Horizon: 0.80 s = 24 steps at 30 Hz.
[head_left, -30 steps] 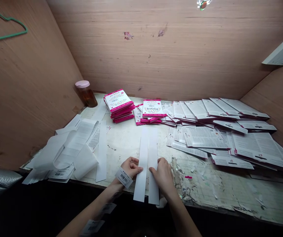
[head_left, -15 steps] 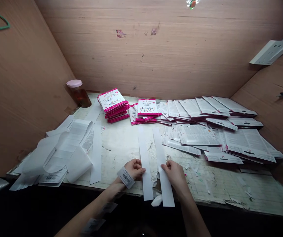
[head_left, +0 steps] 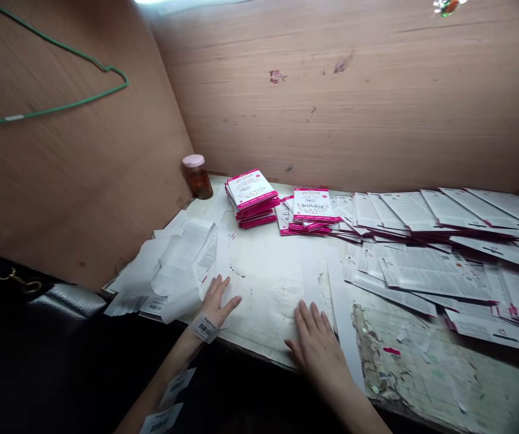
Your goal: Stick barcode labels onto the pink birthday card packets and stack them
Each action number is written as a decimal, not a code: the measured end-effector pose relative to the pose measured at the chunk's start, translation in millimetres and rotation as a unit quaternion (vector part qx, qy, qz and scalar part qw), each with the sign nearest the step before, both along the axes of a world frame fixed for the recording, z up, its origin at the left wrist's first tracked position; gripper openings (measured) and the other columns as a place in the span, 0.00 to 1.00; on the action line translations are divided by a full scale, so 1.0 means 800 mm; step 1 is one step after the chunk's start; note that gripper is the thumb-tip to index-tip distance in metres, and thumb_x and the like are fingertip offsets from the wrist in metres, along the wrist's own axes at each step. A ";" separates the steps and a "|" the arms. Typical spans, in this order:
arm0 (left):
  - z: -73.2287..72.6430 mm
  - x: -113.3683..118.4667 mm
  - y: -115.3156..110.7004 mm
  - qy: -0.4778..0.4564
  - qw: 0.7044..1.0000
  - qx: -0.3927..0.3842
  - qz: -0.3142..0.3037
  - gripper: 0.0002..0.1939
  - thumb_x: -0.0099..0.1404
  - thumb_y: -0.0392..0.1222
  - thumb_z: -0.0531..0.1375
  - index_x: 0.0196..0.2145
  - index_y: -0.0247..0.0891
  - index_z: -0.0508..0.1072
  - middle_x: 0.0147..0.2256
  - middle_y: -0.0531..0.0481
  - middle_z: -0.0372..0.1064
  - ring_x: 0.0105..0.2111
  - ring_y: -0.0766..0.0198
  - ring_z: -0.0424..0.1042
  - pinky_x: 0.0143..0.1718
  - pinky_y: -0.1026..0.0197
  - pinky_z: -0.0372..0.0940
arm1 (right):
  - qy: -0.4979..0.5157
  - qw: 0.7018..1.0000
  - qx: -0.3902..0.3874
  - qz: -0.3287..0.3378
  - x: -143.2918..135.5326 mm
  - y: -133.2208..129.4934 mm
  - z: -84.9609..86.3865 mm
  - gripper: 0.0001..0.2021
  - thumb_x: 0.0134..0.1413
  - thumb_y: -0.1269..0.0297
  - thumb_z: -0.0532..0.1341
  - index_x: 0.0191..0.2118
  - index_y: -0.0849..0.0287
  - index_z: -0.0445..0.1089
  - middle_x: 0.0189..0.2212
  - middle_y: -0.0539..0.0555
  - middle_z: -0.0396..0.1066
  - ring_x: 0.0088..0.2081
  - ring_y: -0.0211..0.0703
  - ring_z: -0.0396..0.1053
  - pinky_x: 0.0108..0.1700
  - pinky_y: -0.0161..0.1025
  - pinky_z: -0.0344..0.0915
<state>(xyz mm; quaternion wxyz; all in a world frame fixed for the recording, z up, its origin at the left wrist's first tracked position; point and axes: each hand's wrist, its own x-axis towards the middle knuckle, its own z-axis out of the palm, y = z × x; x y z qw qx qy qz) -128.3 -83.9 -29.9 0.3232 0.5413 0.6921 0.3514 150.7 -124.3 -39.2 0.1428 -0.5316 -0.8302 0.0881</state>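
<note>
My left hand has its fingers spread at the right edge of a heap of crumpled white paper, over a long white strip lying there; I cannot tell whether it touches the strip. Barcode labels stick to the back of that wrist, with more along the forearm. My right hand lies flat near the table's front edge, its fingers stretched over the lower end of one white paper strip. A second white strip lies just right of that hand.
A stack of pink-edged printed packets stands at the back, beside a smaller pile. More packets overlap across the right side. A pink-lidded jar stands in the back left corner. A green hanger hangs on the left wall.
My view has turned left. Both hands have let go of the strips and opened. The left hand has moved left to the paper heap; the right lies flat by the strips.
</note>
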 end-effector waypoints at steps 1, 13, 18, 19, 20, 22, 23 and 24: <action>-0.003 0.000 -0.002 -0.026 1.000 0.007 -0.005 0.36 0.52 0.57 0.66 0.54 0.37 0.68 0.63 0.35 0.53 0.67 0.42 0.43 0.65 0.44 0.41 | 0.022 1.000 -0.007 0.002 -0.016 0.004 0.007 0.24 0.60 0.57 0.57 0.59 0.63 0.63 0.61 0.65 0.59 0.62 0.64 0.55 0.60 0.57 0.55; 0.025 0.009 -0.006 -0.433 0.883 -0.003 0.181 0.29 0.47 0.46 0.72 0.45 0.36 0.69 0.50 0.41 0.64 0.51 0.54 0.67 0.49 0.58 0.63 | 0.090 0.977 -0.143 -0.128 -0.208 0.073 0.059 0.21 0.49 0.60 0.66 0.46 0.69 0.67 0.44 0.65 0.67 0.47 0.59 0.64 0.49 0.50 0.62; 0.027 0.011 -0.014 -0.479 0.859 0.001 0.181 0.24 0.47 0.39 0.72 0.42 0.37 0.72 0.45 0.44 0.67 0.50 0.56 0.67 0.52 0.57 0.61 | 0.065 0.975 -0.150 -0.151 -0.208 0.070 0.066 0.23 0.48 0.61 0.67 0.47 0.70 0.66 0.47 0.68 0.65 0.50 0.62 0.62 0.48 0.49 0.62; 0.026 0.011 -0.015 -0.480 0.858 0.002 0.181 0.23 0.48 0.38 0.72 0.42 0.37 0.72 0.45 0.44 0.67 0.52 0.55 0.66 0.54 0.56 0.60 | 0.060 0.974 -0.154 -0.153 -0.210 0.069 0.068 0.22 0.49 0.62 0.66 0.48 0.70 0.66 0.47 0.68 0.65 0.51 0.63 0.62 0.48 0.49 0.63; 0.025 0.012 -0.016 -0.479 0.859 0.003 0.183 0.23 0.48 0.38 0.71 0.42 0.37 0.72 0.46 0.43 0.67 0.54 0.54 0.65 0.55 0.56 0.59 | 0.059 0.973 -0.163 -0.155 -0.213 0.068 0.071 0.21 0.50 0.64 0.65 0.48 0.70 0.65 0.48 0.68 0.64 0.51 0.62 0.62 0.48 0.49 0.63; 0.023 0.013 -0.019 -0.471 0.861 0.009 0.190 0.23 0.49 0.38 0.71 0.43 0.37 0.71 0.49 0.41 0.66 0.58 0.53 0.61 0.58 0.55 0.56 | 0.066 0.968 -0.190 -0.149 -0.217 0.066 0.074 0.20 0.52 0.69 0.63 0.51 0.71 0.63 0.48 0.69 0.64 0.48 0.59 0.65 0.47 0.47 0.64; 0.022 0.013 -0.020 -0.468 0.862 0.012 0.193 0.24 0.49 0.38 0.71 0.44 0.37 0.71 0.51 0.40 0.65 0.59 0.52 0.60 0.59 0.55 0.55 | 0.072 0.966 -0.204 -0.141 -0.219 0.065 0.076 0.21 0.52 0.71 0.61 0.52 0.71 0.61 0.48 0.68 0.65 0.47 0.58 0.67 0.46 0.46 0.64; 0.022 0.014 -0.022 -0.465 0.863 0.015 0.196 0.24 0.50 0.38 0.70 0.45 0.37 0.71 0.52 0.40 0.64 0.60 0.52 0.58 0.60 0.55 0.54 | 0.076 0.965 -0.214 -0.133 -0.220 0.064 0.076 0.21 0.52 0.72 0.61 0.52 0.72 0.61 0.47 0.68 0.65 0.46 0.57 0.67 0.46 0.46 0.65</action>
